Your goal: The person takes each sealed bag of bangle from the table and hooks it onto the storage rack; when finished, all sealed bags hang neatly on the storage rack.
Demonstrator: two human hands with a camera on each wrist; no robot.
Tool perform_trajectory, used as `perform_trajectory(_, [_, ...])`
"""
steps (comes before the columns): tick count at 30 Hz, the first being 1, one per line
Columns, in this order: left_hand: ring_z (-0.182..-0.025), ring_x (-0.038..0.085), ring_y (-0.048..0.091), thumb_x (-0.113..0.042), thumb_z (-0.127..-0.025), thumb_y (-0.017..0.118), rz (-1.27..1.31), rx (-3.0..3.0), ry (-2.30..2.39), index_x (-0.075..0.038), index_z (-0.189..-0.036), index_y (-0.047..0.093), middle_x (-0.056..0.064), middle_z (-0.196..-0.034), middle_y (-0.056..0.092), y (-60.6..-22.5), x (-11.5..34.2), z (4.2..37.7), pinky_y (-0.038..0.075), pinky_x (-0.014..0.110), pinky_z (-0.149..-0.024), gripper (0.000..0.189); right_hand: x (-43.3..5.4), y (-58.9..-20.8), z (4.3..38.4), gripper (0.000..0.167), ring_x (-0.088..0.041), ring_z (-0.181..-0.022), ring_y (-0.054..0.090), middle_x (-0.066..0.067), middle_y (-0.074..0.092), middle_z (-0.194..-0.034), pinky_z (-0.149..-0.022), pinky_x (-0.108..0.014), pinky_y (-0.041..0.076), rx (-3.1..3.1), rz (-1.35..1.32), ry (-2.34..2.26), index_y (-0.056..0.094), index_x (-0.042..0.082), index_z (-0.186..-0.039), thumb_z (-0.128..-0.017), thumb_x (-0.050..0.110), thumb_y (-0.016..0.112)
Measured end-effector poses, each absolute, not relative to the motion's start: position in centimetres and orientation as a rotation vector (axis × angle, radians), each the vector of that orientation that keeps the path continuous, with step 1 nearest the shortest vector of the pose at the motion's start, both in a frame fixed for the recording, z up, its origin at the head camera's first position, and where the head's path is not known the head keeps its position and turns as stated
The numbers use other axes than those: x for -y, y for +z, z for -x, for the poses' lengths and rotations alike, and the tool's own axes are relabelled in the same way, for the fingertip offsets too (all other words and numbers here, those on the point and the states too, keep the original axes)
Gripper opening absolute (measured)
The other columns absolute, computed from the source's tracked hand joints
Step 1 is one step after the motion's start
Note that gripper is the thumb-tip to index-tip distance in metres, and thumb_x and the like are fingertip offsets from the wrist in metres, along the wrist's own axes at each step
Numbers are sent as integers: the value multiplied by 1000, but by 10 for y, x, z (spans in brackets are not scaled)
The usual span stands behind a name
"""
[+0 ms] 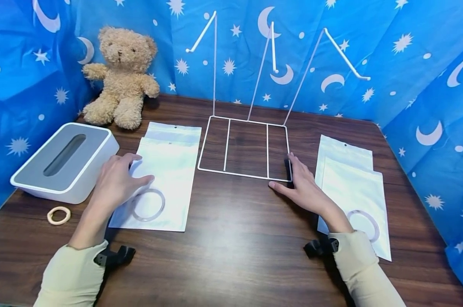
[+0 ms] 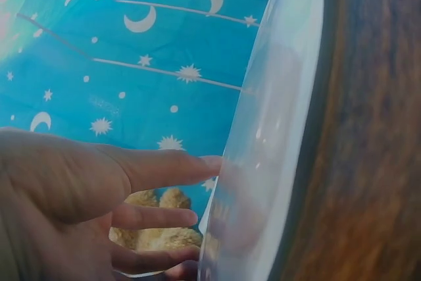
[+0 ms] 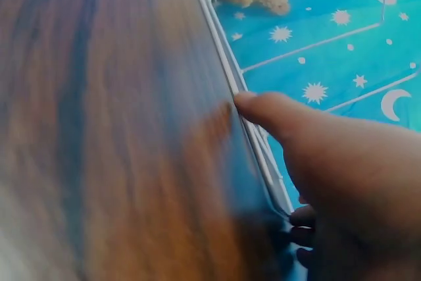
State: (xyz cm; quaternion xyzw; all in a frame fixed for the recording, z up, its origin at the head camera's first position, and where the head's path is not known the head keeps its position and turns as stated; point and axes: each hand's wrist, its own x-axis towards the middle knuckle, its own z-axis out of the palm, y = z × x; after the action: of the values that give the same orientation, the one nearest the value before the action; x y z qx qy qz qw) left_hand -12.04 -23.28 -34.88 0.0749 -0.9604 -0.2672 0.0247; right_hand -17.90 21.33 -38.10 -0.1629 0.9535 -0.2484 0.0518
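Note:
A white wire display rack (image 1: pixel 246 175) with three upright arms stands in the middle of the table. At its front right corner my right hand (image 1: pixel 306 189) rests with thumb and fingers spread; in the right wrist view the thumb touches the base wire (image 3: pixel 253 139). My left hand (image 1: pixel 116 181) hovers with spread, lightly bent fingers over the left edge of a white pouch (image 1: pixel 170 170), holding nothing. This pouch overlaps another white pouch (image 1: pixel 181 131) and shows a pale ring shape (image 1: pixel 163 204); whether the ring lies inside cannot be told.
Two more overlapping white pouches (image 1: pixel 354 183) lie at the right, partly behind the right forearm. A grey-topped white tissue box (image 1: pixel 97 157) and a small beige ring (image 1: pixel 50 216) are at the left. A teddy bear (image 1: pixel 123 85) sits behind, against the blue curtain (image 1: pixel 246 85).

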Motion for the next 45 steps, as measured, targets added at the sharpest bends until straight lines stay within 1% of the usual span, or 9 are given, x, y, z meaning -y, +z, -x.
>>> perform_trajectory(8, [-112,43,39,-19,-83,80,-302,2893,-993,-2,-126,56,29,-124,41,-349,227,126,34,59,-93,52,-218,-389,184,101,-42,-144,16,-26,17,-158,-112,-60,18,-3022,497,-800,12,2,-156,-89,57,63])
perform_trajectory(13, [-100,37,40,-9,-81,80,-255,2829,-1084,-4,-123,56,25,-120,40,-350,226,128,36,47,-78,48,-220,-390,185,101,-36,-146,13,-22,17,-159,-114,-57,14,-3079,473,-720,18,1,-155,-88,64,60])
perform_trajectory(18, [-88,29,45,-2,-85,75,-135,2752,-1131,-7,-117,64,16,-100,50,-351,227,128,35,37,-69,34,-222,-391,185,103,-35,-147,13,-20,17,-160,-113,-58,15,-3084,456,-689,17,2,-156,-87,67,58])
perform_trajectory(24, [-72,20,47,-1,-86,74,38,2569,-1181,-13,-117,73,10,-81,55,-350,228,127,37,24,-56,34,-221,-391,186,103,-36,-146,14,-20,17,-160,-113,-59,15,-3081,449,-674,18,3,-156,-86,68,57])
perform_trajectory(31, [-93,15,58,-1,-84,76,365,2315,-1300,-17,-117,74,-2,-109,69,-347,226,129,48,21,-72,36,-221,-391,185,102,-36,-146,15,-20,18,-159,-113,-58,16,-3084,469,-662,19,1,-155,-87,67,58])
perform_trajectory(33, [-97,17,60,3,-82,76,440,2254,-1354,-13,-121,72,1,-117,68,-340,220,125,50,20,-75,42,-220,-391,184,102,-36,-146,15,-20,18,-159,-113,-58,16,-3083,471,-662,20,1,-155,-87,66,58])
perform_trajectory(36, [-84,18,59,12,-80,74,511,2146,-1414,-5,-123,69,9,-121,65,-326,210,117,50,18,-70,47,-220,-391,183,102,-37,-146,15,-20,18,-159,-112,-59,16,-3077,467,-667,19,1,-155,-88,66,58])
perform_trajectory(42, [-59,10,37,17,-84,66,564,1879,-1543,8,-121,66,22,-119,63,-301,189,109,31,17,-49,38,-220,-393,182,102,-37,-146,16,-20,19,-159,-112,-60,16,-3085,457,-662,18,2,-156,-87,67,58])
perform_trajectory(45, [-61,8,53,16,-84,65,577,1706,-1704,12,-119,64,26,-120,62,-292,182,111,40,13,-53,36,-221,-393,182,102,-37,-146,16,-21,19,-159,-112,-59,17,-3093,472,-661,19,2,-156,-87,66,59])
